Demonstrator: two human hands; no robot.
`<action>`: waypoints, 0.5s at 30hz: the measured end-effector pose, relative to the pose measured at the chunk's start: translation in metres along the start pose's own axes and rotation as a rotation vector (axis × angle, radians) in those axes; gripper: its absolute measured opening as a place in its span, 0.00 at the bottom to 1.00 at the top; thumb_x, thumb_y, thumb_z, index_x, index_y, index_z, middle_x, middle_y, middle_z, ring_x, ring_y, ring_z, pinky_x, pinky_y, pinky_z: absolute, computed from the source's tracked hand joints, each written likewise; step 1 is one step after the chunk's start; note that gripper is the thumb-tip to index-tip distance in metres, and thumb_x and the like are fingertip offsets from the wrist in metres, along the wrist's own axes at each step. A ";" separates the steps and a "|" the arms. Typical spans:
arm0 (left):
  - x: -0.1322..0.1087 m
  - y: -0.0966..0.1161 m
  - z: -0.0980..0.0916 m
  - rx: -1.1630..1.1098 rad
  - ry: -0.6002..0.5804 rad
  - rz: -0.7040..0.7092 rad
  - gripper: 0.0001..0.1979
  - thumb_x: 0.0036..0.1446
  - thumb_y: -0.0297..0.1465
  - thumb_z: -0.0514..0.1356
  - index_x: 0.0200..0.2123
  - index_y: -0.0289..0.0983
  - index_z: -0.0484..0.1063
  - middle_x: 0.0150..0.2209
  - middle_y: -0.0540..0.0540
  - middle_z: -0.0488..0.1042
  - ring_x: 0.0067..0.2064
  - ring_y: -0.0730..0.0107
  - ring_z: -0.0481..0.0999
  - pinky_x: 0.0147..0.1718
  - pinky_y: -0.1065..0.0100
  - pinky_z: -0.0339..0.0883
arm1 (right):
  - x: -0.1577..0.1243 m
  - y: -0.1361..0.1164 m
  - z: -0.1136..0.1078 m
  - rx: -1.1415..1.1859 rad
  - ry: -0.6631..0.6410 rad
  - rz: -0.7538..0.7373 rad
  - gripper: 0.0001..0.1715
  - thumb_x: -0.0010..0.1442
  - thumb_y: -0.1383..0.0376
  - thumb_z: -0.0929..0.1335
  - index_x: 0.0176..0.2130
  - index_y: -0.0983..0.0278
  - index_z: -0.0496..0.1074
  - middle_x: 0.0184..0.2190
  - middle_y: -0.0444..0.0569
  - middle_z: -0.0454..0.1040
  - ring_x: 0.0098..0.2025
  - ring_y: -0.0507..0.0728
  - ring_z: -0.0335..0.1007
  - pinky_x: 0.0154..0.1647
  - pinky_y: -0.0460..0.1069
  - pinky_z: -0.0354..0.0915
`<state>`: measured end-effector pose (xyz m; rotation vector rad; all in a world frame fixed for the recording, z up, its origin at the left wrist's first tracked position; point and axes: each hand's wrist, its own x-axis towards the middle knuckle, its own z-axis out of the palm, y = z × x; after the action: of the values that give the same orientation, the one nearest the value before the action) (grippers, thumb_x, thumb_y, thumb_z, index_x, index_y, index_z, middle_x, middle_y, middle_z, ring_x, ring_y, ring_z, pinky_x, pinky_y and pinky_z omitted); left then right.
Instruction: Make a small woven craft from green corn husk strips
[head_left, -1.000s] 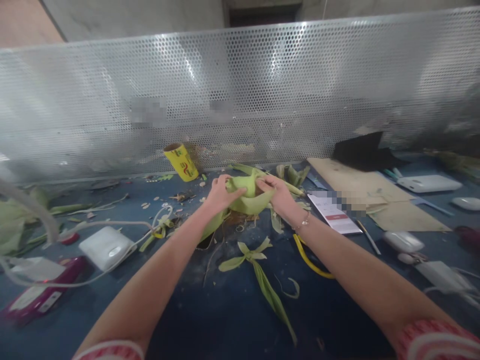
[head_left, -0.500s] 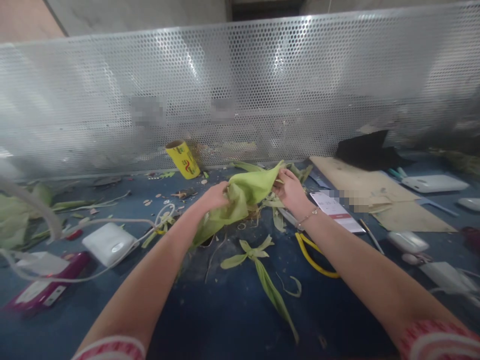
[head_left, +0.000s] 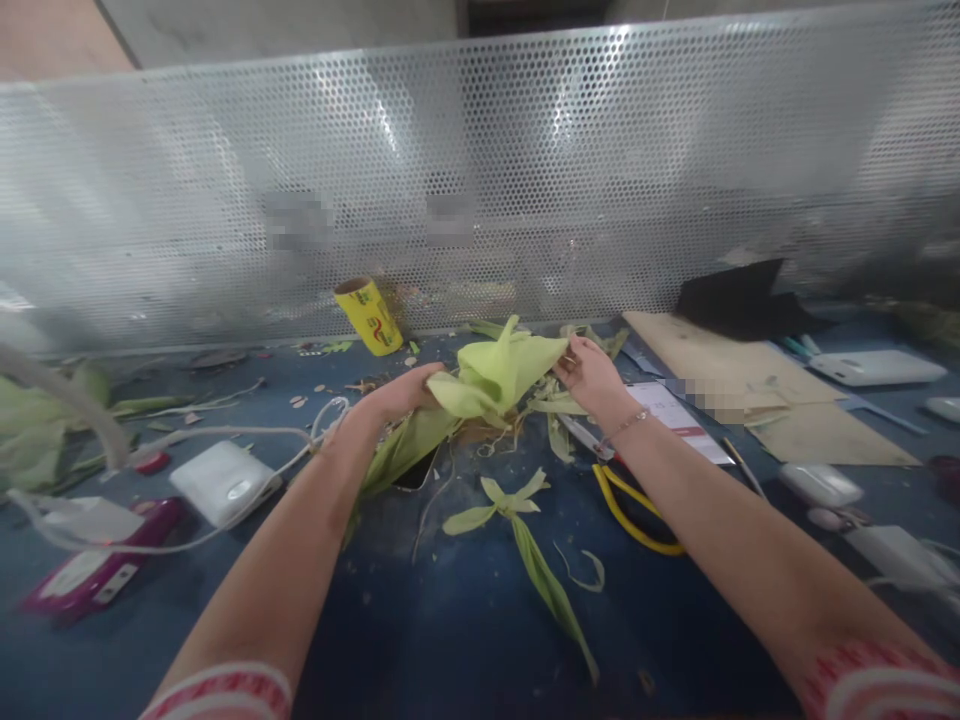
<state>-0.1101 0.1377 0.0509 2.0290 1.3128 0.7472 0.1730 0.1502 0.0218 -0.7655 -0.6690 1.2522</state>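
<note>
Green leaf (head_left: pixel 495 375) is being held just above the blue tabletop (head_left: pixel 450 620), a little to the right of the yellow roll (head_left: pixel 369 315) and nearer the person than it. The left hand (head_left: pixel 397 395) is gripping the folded left part of the green leaf, fingers curled around it, and the leaf's long tail is trailing from that hand down onto the tabletop. The right hand (head_left: pixel 592 375), further right of the yellow roll, is pinching the leaf's right tip between thumb and fingers. Between the two hands the leaf is bunching into folds. A leaf sprig (head_left: pixel 517 510) is lying flat, right of the roll and well nearer the person. Yellow-handled pliers (head_left: pixel 630 505) are lying right of the roll, under the right wrist. A white box (head_left: pixel 223 482) is sitting left of the roll, nearer the person.
</note>
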 end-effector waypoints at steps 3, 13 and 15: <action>-0.003 0.001 -0.003 -0.264 -0.099 -0.034 0.19 0.34 0.35 0.66 0.34 0.37 0.74 0.35 0.45 0.79 0.38 0.60 0.75 0.39 0.61 0.71 | -0.007 -0.010 0.006 0.063 -0.032 -0.051 0.13 0.52 0.61 0.71 0.26 0.61 0.62 0.20 0.36 0.67 0.25 0.47 0.67 0.30 0.43 0.69; -0.004 -0.016 -0.010 -0.333 0.160 -0.139 0.13 0.45 0.33 0.61 0.35 0.33 0.76 0.30 0.42 0.78 0.34 0.56 0.77 0.36 0.54 0.71 | -0.034 -0.057 0.024 -0.215 -0.345 -0.335 0.10 0.49 0.59 0.72 0.33 0.60 0.72 0.24 0.39 0.67 0.26 0.47 0.65 0.31 0.45 0.66; -0.005 -0.013 -0.006 -0.148 0.333 -0.079 0.15 0.54 0.35 0.59 0.43 0.33 0.73 0.39 0.42 0.76 0.40 0.58 0.75 0.39 0.55 0.71 | -0.039 -0.063 0.028 -0.497 -0.322 -0.409 0.12 0.48 0.58 0.72 0.33 0.61 0.74 0.26 0.40 0.69 0.24 0.47 0.62 0.28 0.45 0.63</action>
<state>-0.1239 0.1381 0.0444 1.7774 1.4613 1.1462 0.1792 0.1069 0.0875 -0.7809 -1.3608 0.8415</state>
